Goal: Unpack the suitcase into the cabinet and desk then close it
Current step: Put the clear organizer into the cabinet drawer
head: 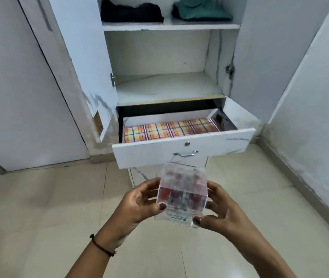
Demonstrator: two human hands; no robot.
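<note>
One head cam, wide-angle, facing fwd and down, cabinet (155, 53) close ahead, floor (39, 207) below

I hold a clear plastic box (181, 195) in front of me with both hands; my left hand (137, 205) grips its left side, thumb on the front face; my right hand (223, 213) grips the right side, thumb at the lower corner; small red things show blurred through its walls; a dark band (101, 246) circles my left wrist. Beyond the box a white cabinet (167, 87) stands with its doors open; its drawer (209, 143) is pulled out, lined with checked paper (169, 130); a metal handle (185, 153) sits on the drawer front. On the top shelf lie black clothes (131, 13) at left and green clothes (201, 12) at right.
</note>
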